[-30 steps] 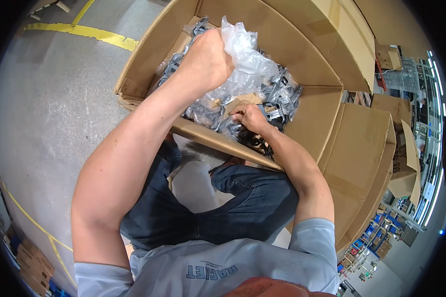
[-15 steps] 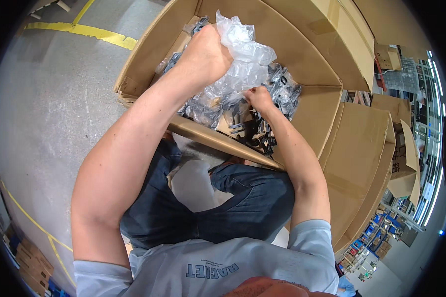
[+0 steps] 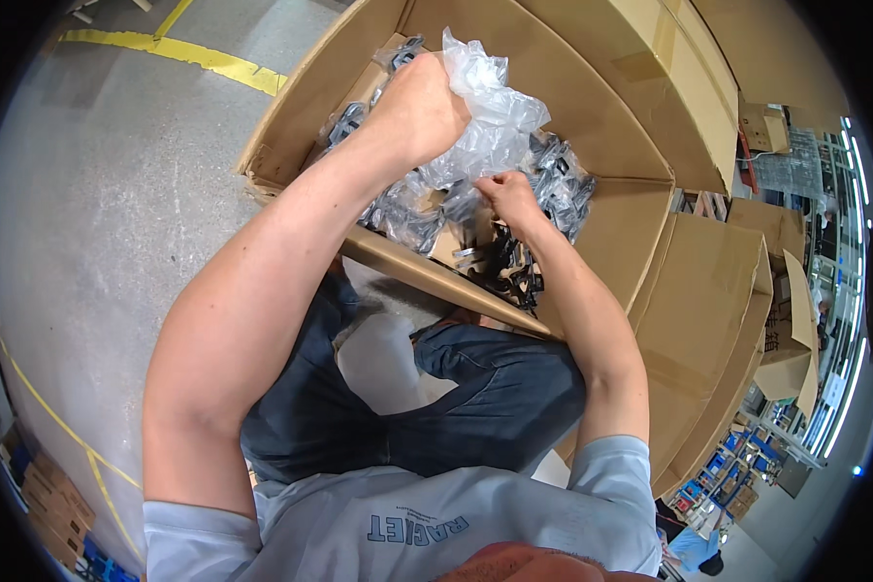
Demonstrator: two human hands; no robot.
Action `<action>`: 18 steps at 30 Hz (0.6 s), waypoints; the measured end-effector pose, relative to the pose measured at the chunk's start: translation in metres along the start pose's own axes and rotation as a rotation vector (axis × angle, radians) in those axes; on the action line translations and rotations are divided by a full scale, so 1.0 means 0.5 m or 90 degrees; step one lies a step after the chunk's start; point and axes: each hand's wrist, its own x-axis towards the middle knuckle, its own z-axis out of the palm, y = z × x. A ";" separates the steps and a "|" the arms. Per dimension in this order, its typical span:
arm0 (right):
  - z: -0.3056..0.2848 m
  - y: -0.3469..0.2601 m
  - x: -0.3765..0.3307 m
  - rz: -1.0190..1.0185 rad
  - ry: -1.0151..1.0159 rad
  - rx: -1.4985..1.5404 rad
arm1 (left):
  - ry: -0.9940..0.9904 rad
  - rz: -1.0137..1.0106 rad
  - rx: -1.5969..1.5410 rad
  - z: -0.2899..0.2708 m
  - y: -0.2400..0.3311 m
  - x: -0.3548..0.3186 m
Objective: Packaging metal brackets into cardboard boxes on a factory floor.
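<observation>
My left hand [image 3: 431, 113] is closed around the upper part of a crumpled clear plastic bag [image 3: 495, 114], its fingertips mostly hidden from me. The bag hangs over the inside of a large cardboard box [image 3: 553, 68]. Lower down, my right hand [image 3: 510, 198] pinches the bag's bottom end between thumb and fingers. Beneath both hands lie dark parts wrapped in clear plastic [image 3: 565, 184]. Loose black parts [image 3: 504, 260], too jumbled to name, lie on cardboard by the box's near wall.
The box's near wall [image 3: 427, 275] stands just beyond my knees. A closed cardboard box [image 3: 703, 281] is at the right, beside shelving with blue bins [image 3: 732, 461]. Grey floor [image 3: 116, 223] with yellow tape lines [image 3: 175, 50] stretches along the left.
The bag hangs a little lower and is stretched differently between my hands. Both hands keep their grip, and the whole view has shifted slightly.
</observation>
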 end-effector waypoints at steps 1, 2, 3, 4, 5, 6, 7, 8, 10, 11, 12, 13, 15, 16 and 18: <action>-0.009 -0.016 -0.022 -0.002 0.001 -0.003 | 0.002 0.002 -0.002 0.000 0.001 0.002; -0.020 -0.030 -0.047 -0.020 -0.014 -0.051 | 0.004 0.000 -0.003 0.000 0.003 0.003; -0.034 -0.041 -0.074 -0.038 -0.028 -0.099 | 0.003 -0.002 -0.004 0.002 0.007 0.003; -0.043 -0.046 -0.096 -0.055 -0.043 -0.145 | 0.002 -0.004 -0.004 0.003 0.007 0.002; -0.050 -0.047 -0.109 -0.071 -0.058 -0.192 | 0.002 -0.007 -0.004 0.003 0.008 0.000; -0.061 -0.046 -0.115 -0.072 -0.055 -0.193 | 0.001 -0.004 -0.005 0.004 0.009 0.000; -0.072 -0.045 -0.120 -0.073 -0.053 -0.139 | -0.012 -0.003 0.004 0.004 0.010 -0.001; -0.081 -0.043 -0.125 -0.075 -0.052 -0.086 | -0.025 -0.001 0.013 0.004 0.011 -0.001; -0.095 -0.042 -0.135 -0.079 -0.049 0.021 | -0.051 0.002 0.032 0.003 0.012 -0.002; -0.098 -0.043 -0.140 -0.080 -0.047 0.020 | -0.051 0.004 0.031 0.004 0.011 -0.002; -0.101 -0.046 -0.147 -0.074 -0.042 0.032 | -0.059 0.003 0.036 0.006 0.010 -0.002; -0.103 -0.049 -0.153 -0.068 -0.038 0.044 | -0.067 0.002 0.042 0.008 0.009 -0.002; -0.107 -0.054 -0.162 -0.056 -0.030 0.067 | -0.083 0.000 0.052 0.011 0.005 -0.002; -0.111 -0.052 -0.163 -0.056 -0.028 0.067 | -0.083 0.001 0.051 0.011 0.006 -0.003; -0.120 -0.041 -0.161 -0.064 -0.019 -0.019 | -0.117 -0.006 0.068 0.012 0.007 -0.004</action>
